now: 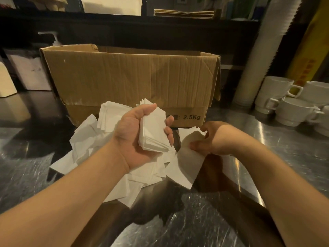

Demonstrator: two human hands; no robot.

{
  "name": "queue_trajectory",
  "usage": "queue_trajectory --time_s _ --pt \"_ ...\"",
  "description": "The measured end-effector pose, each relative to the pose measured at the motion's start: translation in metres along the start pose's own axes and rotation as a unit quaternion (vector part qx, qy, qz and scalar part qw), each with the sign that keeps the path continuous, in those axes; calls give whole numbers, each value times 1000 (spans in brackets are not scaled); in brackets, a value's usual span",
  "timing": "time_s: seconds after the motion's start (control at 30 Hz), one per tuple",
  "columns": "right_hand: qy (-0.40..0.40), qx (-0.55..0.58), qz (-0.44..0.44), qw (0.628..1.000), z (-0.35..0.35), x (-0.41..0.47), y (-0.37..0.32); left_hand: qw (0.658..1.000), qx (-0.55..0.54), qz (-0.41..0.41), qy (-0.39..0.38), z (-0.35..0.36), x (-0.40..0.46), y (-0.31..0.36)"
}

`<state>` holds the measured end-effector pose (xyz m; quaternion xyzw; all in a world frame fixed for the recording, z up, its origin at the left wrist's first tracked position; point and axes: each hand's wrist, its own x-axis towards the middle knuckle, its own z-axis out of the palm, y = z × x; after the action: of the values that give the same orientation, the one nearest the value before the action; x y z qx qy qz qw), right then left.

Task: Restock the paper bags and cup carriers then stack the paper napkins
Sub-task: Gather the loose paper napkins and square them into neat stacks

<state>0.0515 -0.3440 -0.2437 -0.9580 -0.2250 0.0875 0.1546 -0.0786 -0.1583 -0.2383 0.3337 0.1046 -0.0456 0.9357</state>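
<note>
Steel bench (284,157), open cardboard box (128,75) toward its back edge, loose paper napkins (83,138) heaped in front of the box, left hand (135,136) curled around a napkin stack (154,132) above the heap, right hand (216,139) pinching a single napkin (185,166)

Napkins (114,175) lie before the box (128,75), mugs (288,104) right.
</note>
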Motion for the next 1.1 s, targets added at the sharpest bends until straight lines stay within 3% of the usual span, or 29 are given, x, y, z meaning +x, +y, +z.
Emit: queue_trajectory --time_s 0.13,0.27,0.33,0.43,0.67,0.77,0.87,0.9,1.0,1.1 --pt "-15 0 12 1000 -1 2 -6 1000 -2 4 13 3 -1 0" --pt "48 47 -24 997 -9 -2 -5 1000 6 8 25 4 -1 -1" --pt "2 68 -55 996 -11 -11 -7 1000 11 8 25 4 -1 -1" --pt "-89 6 -74 993 -7 -21 -15 999 16 12 30 4 -1 -1" --pt "-91 -13 -105 990 -7 -21 -18 999 24 17 36 5 -1 -2" --pt "-80 95 -92 988 -13 -23 -17 999 19 13 32 4 0 -1" --pt "-79 257 -51 962 -18 -23 -16 999 12 10 30 3 0 -1" --pt "-60 258 -21 964 -18 -20 -14 999 11 12 34 3 0 -1" --pt "10 75 53 996 -14 -3 -3 999 9 14 38 4 -1 -1" --pt "36 89 42 995 -15 -1 2 999 8 15 39 6 -1 -1"
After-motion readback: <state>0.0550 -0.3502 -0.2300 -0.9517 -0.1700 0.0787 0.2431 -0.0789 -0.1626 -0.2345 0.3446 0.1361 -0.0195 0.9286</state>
